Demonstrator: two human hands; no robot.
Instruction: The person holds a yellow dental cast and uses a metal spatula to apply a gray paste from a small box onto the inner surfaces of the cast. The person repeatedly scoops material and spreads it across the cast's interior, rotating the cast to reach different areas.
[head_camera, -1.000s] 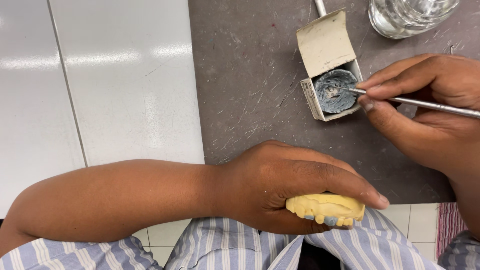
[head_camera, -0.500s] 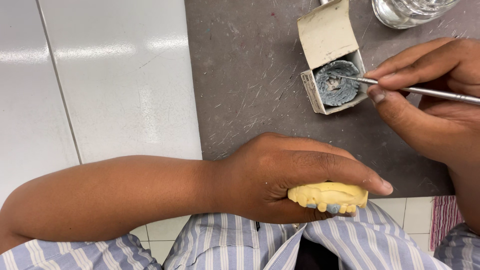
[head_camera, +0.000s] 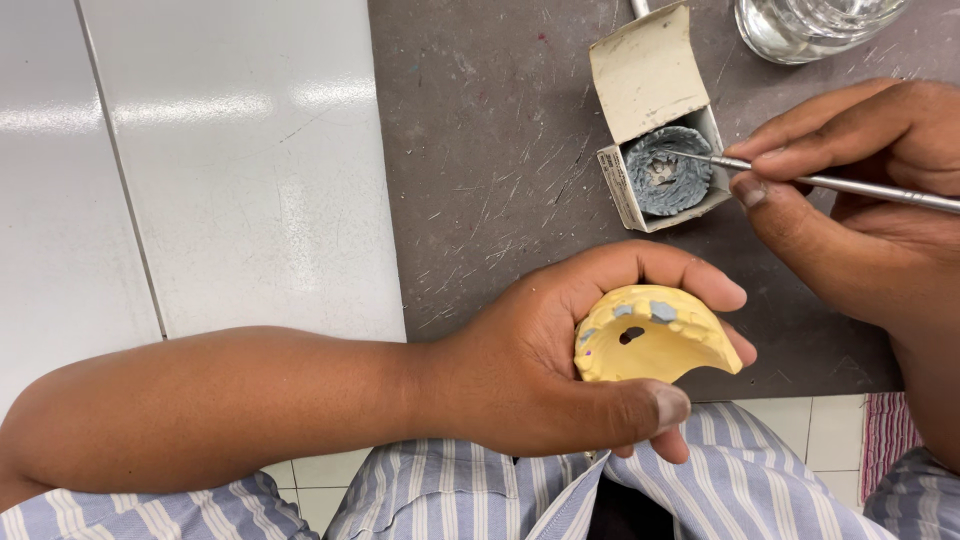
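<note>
My left hand (head_camera: 560, 360) cups a yellow dental cast (head_camera: 650, 340), arch-shaped, with small grey patches along its top edge and a dark hole near the middle. My right hand (head_camera: 850, 200) pinches a thin metal instrument (head_camera: 830, 182), whose tip rests in the grey wax (head_camera: 665, 172) inside a small open cardboard box (head_camera: 650, 80). The box lies on a dark grey scratched mat (head_camera: 500, 150), its lid flap standing up behind the wax.
A clear glass vessel (head_camera: 810, 25) stands at the mat's top right. White glossy tabletop panels (head_camera: 230, 160) lie left of the mat. Striped blue-white clothing (head_camera: 460, 495) fills the bottom edge. A red woven cloth (head_camera: 885, 440) shows at lower right.
My left hand has turned the yellow cast upward, so its hollow side and grey patches now face me. My right hand keeps the instrument tip in the wax.
</note>
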